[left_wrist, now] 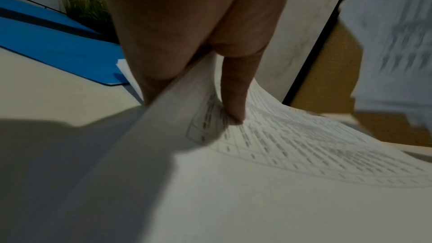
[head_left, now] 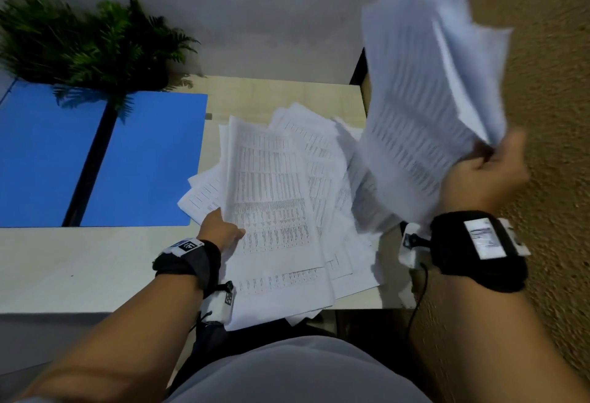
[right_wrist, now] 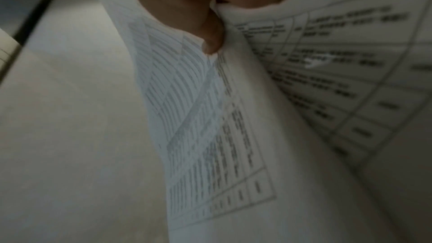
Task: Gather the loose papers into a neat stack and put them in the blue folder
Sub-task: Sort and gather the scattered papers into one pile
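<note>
Loose printed papers (head_left: 287, 204) lie fanned in a messy pile on the pale table, some hanging over the front edge. My left hand (head_left: 223, 232) pinches the left edge of the top sheet (left_wrist: 280, 154), thumb on the print and fingers underneath. Raised at the right, my right hand (head_left: 491, 172) grips a bunch of sheets (head_left: 427, 90) by the lower corner; the right wrist view shows those sheets (right_wrist: 222, 136) bent around my thumb. The blue folder (head_left: 140, 160) lies open and flat on the table at the left, also visible as the folder (left_wrist: 58, 47) in the left wrist view.
A green fern plant (head_left: 92, 45) stands at the back left, overhanging the folder. A white partition (head_left: 239, 13) closes the back of the table (head_left: 79, 262). A rough ochre wall (head_left: 549, 115) runs along the right side.
</note>
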`<state>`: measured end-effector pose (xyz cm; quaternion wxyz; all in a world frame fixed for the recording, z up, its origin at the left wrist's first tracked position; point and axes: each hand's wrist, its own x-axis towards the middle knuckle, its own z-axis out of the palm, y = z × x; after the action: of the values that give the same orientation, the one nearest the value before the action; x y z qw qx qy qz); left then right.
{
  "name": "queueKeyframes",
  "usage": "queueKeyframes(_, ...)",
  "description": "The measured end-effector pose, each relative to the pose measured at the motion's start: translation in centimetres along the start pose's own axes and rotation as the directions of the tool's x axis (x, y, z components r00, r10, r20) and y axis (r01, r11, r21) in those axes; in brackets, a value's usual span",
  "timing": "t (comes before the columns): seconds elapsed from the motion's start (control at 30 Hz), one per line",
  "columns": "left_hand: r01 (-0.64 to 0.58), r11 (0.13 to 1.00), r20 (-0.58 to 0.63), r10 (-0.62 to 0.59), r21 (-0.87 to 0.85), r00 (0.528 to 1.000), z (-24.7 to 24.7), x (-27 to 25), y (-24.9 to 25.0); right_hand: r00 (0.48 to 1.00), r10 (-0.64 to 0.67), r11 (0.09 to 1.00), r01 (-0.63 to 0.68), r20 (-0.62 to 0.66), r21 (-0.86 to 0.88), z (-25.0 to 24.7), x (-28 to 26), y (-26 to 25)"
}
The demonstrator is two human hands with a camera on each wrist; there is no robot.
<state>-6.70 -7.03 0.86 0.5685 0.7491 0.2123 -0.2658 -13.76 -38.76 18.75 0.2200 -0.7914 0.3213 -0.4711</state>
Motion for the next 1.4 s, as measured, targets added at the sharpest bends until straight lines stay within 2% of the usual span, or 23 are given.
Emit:
queueKeyframes(0.07,-0.032,0.998,0.040,0.034,-0.052,0.999,-0.2,-0.1,-0.2,0.989,-0.074,0.982,0.095,-0.129,0.166,-0.7,1.0,-1.8)
queueKeyframes(0.13,-0.051,0.996,0.023,0.053,-0.069,0.998,-0.4,0.3,-0.7,0.986,-0.049,0.956,0.092,-0.158,0.280,-0.8,1.7,-3.1)
queueKeyframes(0.17,-0.054,0.996,0.002,0.055,-0.076,0.998,-0.6,0.4,-0.8,0.994,-0.024,0.947,0.057,-0.109,0.315,-0.3,1.7,-3.4)
queueKeyframes(0.23,-0.079,0.993,-0.023,0.077,-0.090,0.997,-0.8,0.5,-0.9,0.990,0.081,0.953,-0.111,0.118,0.281,1.3,0.5,-3.4)
queueKeyframes(0.3,-0.105,0.994,-0.029,0.104,-0.030,0.994,-1.0,0.6,-0.9,0.898,0.234,0.950,-0.292,0.372,0.109,3.2,-2.4,-2.8)
queueKeyframes(0.4,-0.105,0.990,-0.022,0.107,0.099,0.994,-1.3,0.3,-0.2,0.703,0.285,0.943,-0.329,0.652,-0.057,5.6,-8.1,-1.6)
queueKeyframes(0.5,-0.055,0.982,-0.035,0.062,0.182,0.997,-1.2,0.6,0.6,0.475,0.365,0.906,-0.378,0.801,-0.188,7.7,-12.4,0.8)
queueKeyframes(0.53,-0.053,0.984,-0.033,0.060,0.169,0.998,-1.1,0.7,0.6,0.433,0.382,0.899,-0.378,0.816,-0.221,8.3,-13.5,1.5)
queueKeyframes(0.57,-0.049,0.989,-0.033,0.054,0.139,0.998,-1.1,0.8,0.4,0.411,0.389,0.904,-0.343,0.825,-0.255,8.8,-14.2,2.1)
queueKeyframes(0.67,-0.059,0.996,-0.014,0.061,0.074,0.998,-0.6,0.7,-0.4,0.428,0.387,0.922,-0.185,0.817,-0.340,9.8,-14.7,3.3)
queueKeyframes(0.73,-0.055,0.997,0.024,0.054,0.062,0.998,-0.1,0.3,-0.6,0.372,0.388,0.921,-0.163,0.843,-0.353,10.3,-14.2,3.4)
queueKeyframes(0.83,-0.109,0.985,0.053,0.102,0.137,0.993,0.5,0.2,-0.7,0.237,0.347,0.936,-0.023,0.908,-0.352,11.2,-13.8,3.3)
queueKeyframes(0.87,-0.130,0.976,0.028,0.127,0.176,0.992,0.5,0.4,-0.8,0.242,0.335,0.940,-0.026,0.911,-0.339,11.3,-13.7,3.2)
queueKeyframes(0.9,-0.132,0.972,-0.004,0.135,0.194,0.991,0.6,0.5,-0.9,0.304,0.331,0.943,-0.068,0.893,-0.326,11.7,-13.9,3.6)
queueKeyframes(0.93,-0.127,0.975,-0.026,0.133,0.182,0.991,0.5,0.6,-1.1,0.399,0.342,0.940,-0.161,0.851,-0.302,11.9,-14.1,3.9)
queueKeyframes(0.97,-0.114,0.981,-0.035,0.121,0.156,0.992,0.3,0.6,-1.2,0.465,0.400,0.910,-0.304,0.790,-0.282,11.9,-14.1,3.9)
queueKeyframes(1.0,-0.108,0.985,-0.031,0.113,0.133,0.993,0.2,0.7,-1.3,0.485,0.454,0.869,-0.425,0.747,-0.253,12.1,-14.0,4.2)
queueKeyframes(1.03,-0.102,0.988,-0.016,0.105,0.119,0.994,0.0,0.5,-1.3,0.450,0.511,0.813,-0.530,0.732,-0.242,12.4,-14.0,4.8)
queueKeyframes(1.1,-0.108,0.991,0.011,0.107,0.079,0.994,-0.3,0.5,-1.5,0.361,0.571,0.750,-0.596,0.737,-0.288,12.5,-13.7,5.7)
queueKeyframes(1.2,-0.116,0.993,0.037,0.116,0.013,0.993,-0.5,0.5,-1.6,0.316,0.577,0.726,-0.622,0.753,-0.295,12.7,-13.2,6.6)
queueKeyframes(1.27,-0.108,0.993,0.062,0.110,-0.036,0.992,-0.6,0.1,-1.4,0.327,0.542,0.714,-0.665,0.774,-0.219,12.6,-13.2,6.4)
queueKeyframes(1.37,-0.088,0.989,0.035,0.092,-0.121,0.995,-0.5,0.3,-1.8,0.473,0.560,0.685,-0.726,0.680,-0.059,12.3,-13.4,5.8)
queueKeyframes(1.4,-0.091,0.987,0.016,0.094,-0.134,0.995,-0.5,1.0,-2.5,0.493,0.586,0.657,-0.754,0.643,-0.021,12.0,-13.1,5.6)
